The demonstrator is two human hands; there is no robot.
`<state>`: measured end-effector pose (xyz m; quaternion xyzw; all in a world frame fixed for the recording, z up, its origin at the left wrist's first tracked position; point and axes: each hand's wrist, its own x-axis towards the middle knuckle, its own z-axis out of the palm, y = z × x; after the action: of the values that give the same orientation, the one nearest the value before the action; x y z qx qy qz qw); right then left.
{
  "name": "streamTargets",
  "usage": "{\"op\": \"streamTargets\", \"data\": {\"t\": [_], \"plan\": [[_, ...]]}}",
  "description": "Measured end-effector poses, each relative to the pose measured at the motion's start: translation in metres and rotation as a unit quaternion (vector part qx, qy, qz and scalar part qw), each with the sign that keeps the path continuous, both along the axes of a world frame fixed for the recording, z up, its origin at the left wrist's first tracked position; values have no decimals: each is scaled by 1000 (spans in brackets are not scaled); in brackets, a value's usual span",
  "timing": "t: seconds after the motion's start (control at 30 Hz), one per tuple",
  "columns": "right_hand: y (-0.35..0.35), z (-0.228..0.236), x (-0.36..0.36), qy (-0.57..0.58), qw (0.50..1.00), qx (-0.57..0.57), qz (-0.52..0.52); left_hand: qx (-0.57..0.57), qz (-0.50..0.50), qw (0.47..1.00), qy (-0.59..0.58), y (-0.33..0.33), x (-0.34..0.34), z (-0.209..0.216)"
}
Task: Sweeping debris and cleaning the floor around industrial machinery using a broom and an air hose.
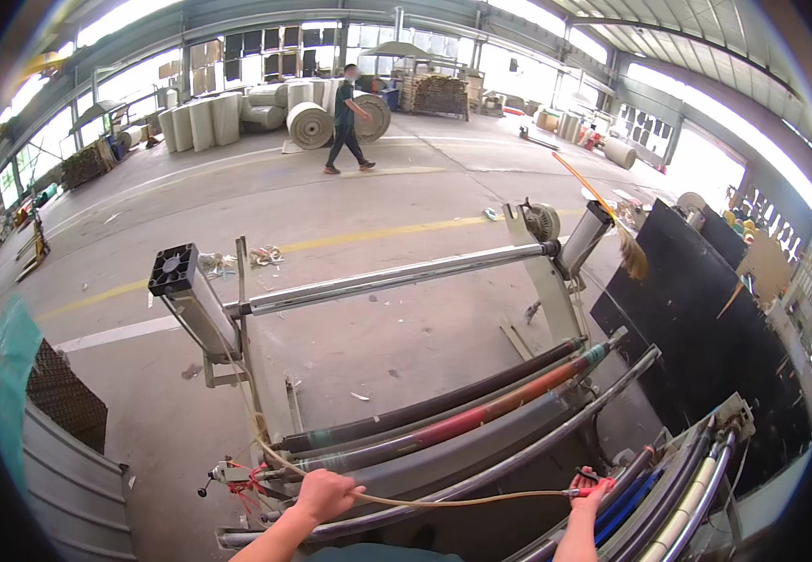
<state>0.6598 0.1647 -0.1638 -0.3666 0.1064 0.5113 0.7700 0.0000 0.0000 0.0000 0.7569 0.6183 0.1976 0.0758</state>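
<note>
Tan hose (472, 499), red end fitting (585, 492)

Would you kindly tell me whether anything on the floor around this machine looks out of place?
Yes: pale, crumpled scraps lie loose on the floor beyond the machine, near its left fan unit. They look like stray litter rather than part of the equipment.

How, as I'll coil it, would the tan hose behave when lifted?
The tan hose probably flexes easily, given its curves. It seems springy, not limp, bowing smoothly between the left hand and right hand. It's likely light, being thin.
</note>
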Motion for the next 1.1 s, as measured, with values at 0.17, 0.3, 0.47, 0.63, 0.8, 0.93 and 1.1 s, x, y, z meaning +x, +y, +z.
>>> {"op": "streamTargets", "data": {"t": [0.17,0.3,0.47,0.63,0.8,0.93,1.1], "plan": [[-44,-33,-47,31,997,-77,3,-44,62,997,-18,-29,-20,2],[-48,-57,-62,68,994,-81,9,-41,59,997,0,-32,-35,-12],[-68,-71,-86,44,995,-87,10,-56,73,996,4,-55,-53,-25],[-101,-86,-115,56,990,-131,-5,-126,88,988,10,-81,-79,-37],[-128,-120,-134,-12,991,-82,109,-173,89,980,53,-110,-99,-58],[-113,-136,-153,45,988,-118,90,-207,66,973,83,-104,-98,-61],[-98,-211,-142,136,964,-222,57,-303,49,946,104,-61,-46,-45]]}}
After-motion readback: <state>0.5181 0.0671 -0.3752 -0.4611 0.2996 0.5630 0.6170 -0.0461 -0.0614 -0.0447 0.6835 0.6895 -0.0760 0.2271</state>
